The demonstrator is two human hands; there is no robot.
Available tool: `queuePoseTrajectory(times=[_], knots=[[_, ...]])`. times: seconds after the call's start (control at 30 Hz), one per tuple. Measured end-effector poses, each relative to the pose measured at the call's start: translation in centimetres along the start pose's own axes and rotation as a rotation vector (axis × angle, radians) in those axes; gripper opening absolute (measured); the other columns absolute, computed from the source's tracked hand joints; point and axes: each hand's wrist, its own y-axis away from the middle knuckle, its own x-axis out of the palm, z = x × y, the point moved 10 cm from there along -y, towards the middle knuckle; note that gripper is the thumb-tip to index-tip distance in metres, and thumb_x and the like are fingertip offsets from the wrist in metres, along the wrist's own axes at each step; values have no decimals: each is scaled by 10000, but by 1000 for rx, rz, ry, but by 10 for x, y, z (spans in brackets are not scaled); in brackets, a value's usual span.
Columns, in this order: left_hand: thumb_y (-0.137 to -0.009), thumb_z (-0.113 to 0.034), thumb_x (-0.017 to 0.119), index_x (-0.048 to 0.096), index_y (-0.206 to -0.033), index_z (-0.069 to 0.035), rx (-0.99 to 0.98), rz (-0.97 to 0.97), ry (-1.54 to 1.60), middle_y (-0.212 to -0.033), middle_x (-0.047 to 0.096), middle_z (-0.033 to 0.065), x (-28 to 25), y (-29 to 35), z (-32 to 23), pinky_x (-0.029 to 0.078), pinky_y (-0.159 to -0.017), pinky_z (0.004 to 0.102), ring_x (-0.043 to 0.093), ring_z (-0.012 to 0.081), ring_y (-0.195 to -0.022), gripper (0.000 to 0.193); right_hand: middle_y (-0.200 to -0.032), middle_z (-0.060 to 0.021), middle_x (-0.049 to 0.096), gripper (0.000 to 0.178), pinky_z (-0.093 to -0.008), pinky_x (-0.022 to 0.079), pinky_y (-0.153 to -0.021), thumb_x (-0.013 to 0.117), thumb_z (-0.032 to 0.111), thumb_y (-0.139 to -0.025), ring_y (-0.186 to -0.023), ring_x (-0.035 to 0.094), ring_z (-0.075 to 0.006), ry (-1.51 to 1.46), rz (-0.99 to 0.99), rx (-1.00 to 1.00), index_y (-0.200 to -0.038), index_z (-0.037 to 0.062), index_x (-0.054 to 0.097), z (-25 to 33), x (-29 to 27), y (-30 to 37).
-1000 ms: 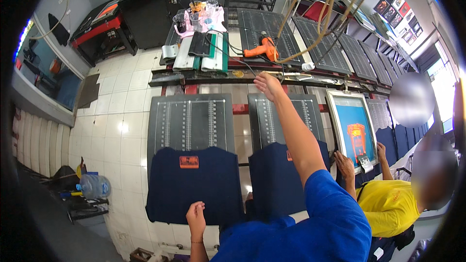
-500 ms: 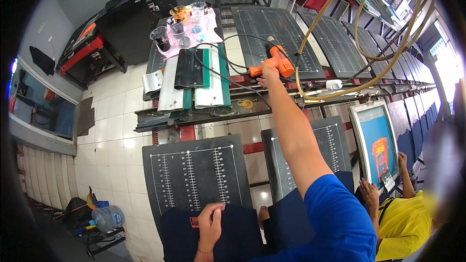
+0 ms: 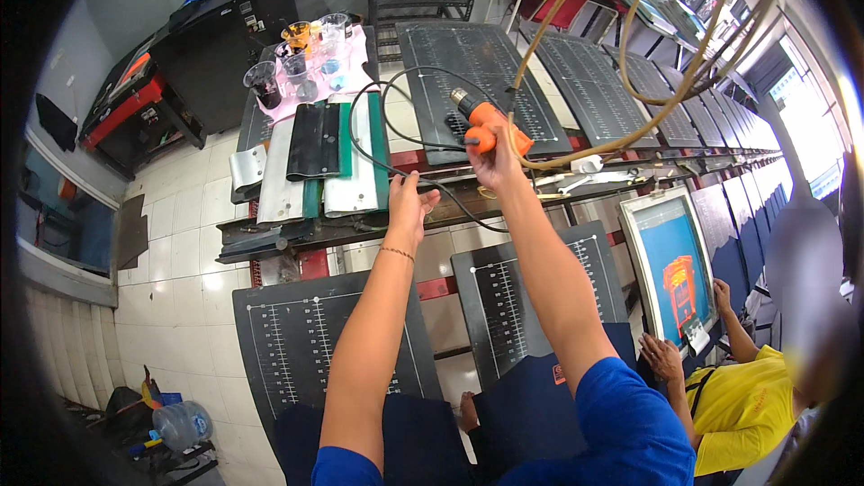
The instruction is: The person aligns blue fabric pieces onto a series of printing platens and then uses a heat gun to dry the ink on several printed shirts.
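My right hand (image 3: 492,165) grips an orange heat gun (image 3: 489,114) by its handle, above the rail between the two rows of boards. The gun's metal nozzle points toward the far left. From the handle a black cord (image 3: 357,146) loops left over several squeegees (image 3: 315,139) with white, black and green parts. My left hand (image 3: 412,207) reaches forward with its fingers apart, right of the squeegees and close to the cord. Nothing shows in it. Below my forearms, dark navy fabric (image 3: 531,396) covers the near ends of black printing boards (image 3: 495,288).
Plastic cups of ink (image 3: 263,85) stand on a pink cloth at the far left. A yellowish hose (image 3: 621,148) hangs down at the right. At the right, a person in a yellow shirt (image 3: 747,405) holds a framed printing screen (image 3: 670,261). A water bottle (image 3: 183,426) lies lower left.
My left hand has moved up and forward from the near board toward the cord. The heat gun has turned in my right hand, its nozzle now toward the far left. The view has shifted slightly.
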Motion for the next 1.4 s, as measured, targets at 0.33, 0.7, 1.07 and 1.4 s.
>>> queuePoseTrajectory(times=[0.33, 0.7, 1.07, 1.4], knots=[[-1045, -250, 498, 510, -1009, -90, 291, 272, -105, -862, 570, 37, 32, 200, -30, 468, -671, 325, 543, 144, -724, 164, -969, -55, 606, 282, -354, 578, -775, 620, 217, -936, -863, 639, -192, -137, 141, 105, -1156, 67, 528, 6, -27, 240], [-1025, -132, 508, 609, -988, -17, 76, 481, -228, -1317, 499, 123, -44, 459, 92, 522, -945, 399, 619, 219, -1083, 158, -1176, -159, 585, 645, -463, 528, -886, 653, 116, -818, -832, 627, -220, -82, 59, -242, -1406, 106, 387, 36, -80, 576], [-1028, -249, 539, 521, -988, -65, 221, 581, -14, -816, 577, 67, 26, 517, 28, 498, -900, 406, 599, 194, -800, 189, -1036, -97, 473, 655, -324, 522, -565, 690, 287, -864, -624, 567, -155, 76, 253, -562, -1380, 77, 344, 137, -42, 739], [-849, -446, 751, 535, -733, -68, 720, 520, -1122, -590, 447, -56, 82, 682, -251, 244, -403, 230, 352, 31, -455, 451, -751, -107, 531, 642, -312, 494, -478, 750, 65, -719, -501, 544, -171, 476, 93, -500, -1260, -16, 414, 156, -117, 830]])
